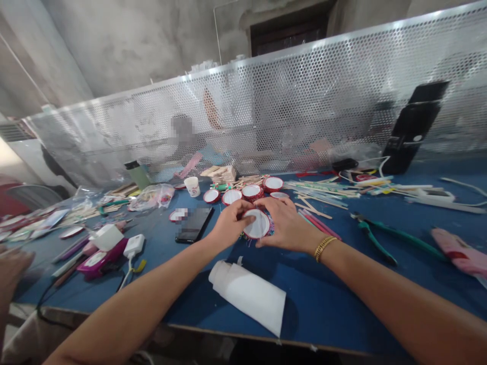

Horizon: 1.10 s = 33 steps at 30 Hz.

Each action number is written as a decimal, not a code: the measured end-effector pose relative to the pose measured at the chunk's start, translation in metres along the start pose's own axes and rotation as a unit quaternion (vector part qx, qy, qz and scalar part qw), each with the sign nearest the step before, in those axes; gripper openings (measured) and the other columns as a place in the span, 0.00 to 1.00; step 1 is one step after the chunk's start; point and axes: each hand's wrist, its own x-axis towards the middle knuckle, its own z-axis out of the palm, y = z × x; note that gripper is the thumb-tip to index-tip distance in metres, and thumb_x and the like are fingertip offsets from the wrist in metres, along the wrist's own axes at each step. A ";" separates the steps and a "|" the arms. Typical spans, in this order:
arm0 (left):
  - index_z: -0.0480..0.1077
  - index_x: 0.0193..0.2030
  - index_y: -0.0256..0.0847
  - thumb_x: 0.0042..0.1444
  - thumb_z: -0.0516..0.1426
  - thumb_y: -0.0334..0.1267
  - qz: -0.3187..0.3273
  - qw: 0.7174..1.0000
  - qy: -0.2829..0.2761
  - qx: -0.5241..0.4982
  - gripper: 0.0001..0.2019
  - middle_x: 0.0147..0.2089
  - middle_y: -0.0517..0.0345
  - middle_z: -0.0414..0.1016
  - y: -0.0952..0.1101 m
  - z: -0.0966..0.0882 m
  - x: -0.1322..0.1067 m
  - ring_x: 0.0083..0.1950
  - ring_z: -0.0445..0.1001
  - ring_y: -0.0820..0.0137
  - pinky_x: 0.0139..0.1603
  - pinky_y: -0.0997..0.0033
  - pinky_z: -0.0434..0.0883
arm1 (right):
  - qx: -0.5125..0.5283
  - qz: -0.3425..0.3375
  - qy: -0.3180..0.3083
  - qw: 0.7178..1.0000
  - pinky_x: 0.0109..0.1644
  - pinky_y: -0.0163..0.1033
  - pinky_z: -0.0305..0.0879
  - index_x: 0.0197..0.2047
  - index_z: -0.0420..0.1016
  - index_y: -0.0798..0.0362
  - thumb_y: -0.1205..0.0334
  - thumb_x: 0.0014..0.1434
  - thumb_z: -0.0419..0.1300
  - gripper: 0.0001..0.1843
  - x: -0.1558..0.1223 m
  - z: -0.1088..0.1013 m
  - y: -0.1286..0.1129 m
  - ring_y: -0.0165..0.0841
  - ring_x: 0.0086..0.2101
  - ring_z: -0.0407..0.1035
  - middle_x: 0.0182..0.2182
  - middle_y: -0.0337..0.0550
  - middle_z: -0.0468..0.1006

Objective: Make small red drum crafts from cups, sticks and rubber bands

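Note:
Between my two hands is a round white disc with a red rim (259, 226), with multicoloured trim showing under its edge. My left hand (232, 224) is closed on its left side, thumb lying over the white face. The right hand (289, 225), with a gold bracelet at the wrist, curls around the far and right edges. Just beyond my fingers stand several similar red-rimmed round pieces (232, 196). A partly unrolled white roll of sheet material (249, 294) lies nearer to me. To the left is a black phone (195, 225).
Teal-handled pliers (375, 235) and a pink glue gun (456, 248) lie right. Thin sticks (323, 191) and a paper cup (192, 186) stand behind, before a perforated metal screen (285, 111). Another person's hand (15, 263) is at far left, near chargers (108, 237).

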 end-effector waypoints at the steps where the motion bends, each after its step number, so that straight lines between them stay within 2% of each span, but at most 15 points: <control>1: 0.68 0.42 0.37 0.52 0.59 0.32 -0.001 1.000 0.001 -0.001 0.10 0.39 0.56 0.75 0.000 0.000 -0.001 0.39 0.73 0.71 0.42 0.70 0.69 | 0.003 0.005 -0.004 1.000 0.62 0.57 0.49 0.57 0.60 0.49 0.46 0.45 0.70 0.40 0.000 0.000 0.000 0.49 0.55 0.65 0.56 0.52 0.71; 17: 0.68 0.41 0.38 0.51 0.60 0.35 -0.028 0.999 0.030 -0.026 0.10 0.39 0.56 0.75 0.002 0.004 -0.004 0.38 0.72 0.71 0.40 0.71 0.69 | 0.034 0.012 0.001 0.999 0.60 0.58 0.51 0.55 0.62 0.48 0.49 0.45 0.70 0.37 0.000 0.003 -0.003 0.48 0.53 0.67 0.52 0.49 0.72; 25: 0.68 0.41 0.38 0.51 0.61 0.34 -0.039 0.997 0.035 -0.052 0.11 0.38 0.57 0.74 0.006 0.005 -0.003 0.37 0.72 0.71 0.40 0.71 0.69 | 0.046 0.013 0.005 0.999 0.61 0.59 0.49 0.57 0.59 0.48 0.48 0.44 0.71 0.40 0.000 0.004 -0.003 0.48 0.54 0.66 0.53 0.51 0.72; 29: 0.68 0.41 0.38 0.51 0.60 0.34 -0.042 0.997 0.039 -0.057 0.10 0.38 0.57 0.74 0.009 0.005 -0.004 0.38 0.72 0.71 0.40 0.71 0.69 | 0.056 0.008 0.009 0.998 0.60 0.57 0.51 0.56 0.60 0.49 0.49 0.45 0.71 0.39 -0.001 0.007 0.000 0.48 0.53 0.67 0.53 0.51 0.72; 33: 0.67 0.41 0.39 0.50 0.61 0.37 -0.039 0.996 0.042 -0.070 0.12 0.39 0.57 0.74 0.013 0.004 -0.004 0.39 0.73 0.71 0.41 0.70 0.69 | 0.091 0.016 0.018 0.996 0.54 0.51 0.59 0.55 0.62 0.50 0.52 0.44 0.72 0.37 0.001 0.008 0.001 0.46 0.49 0.69 0.51 0.50 0.73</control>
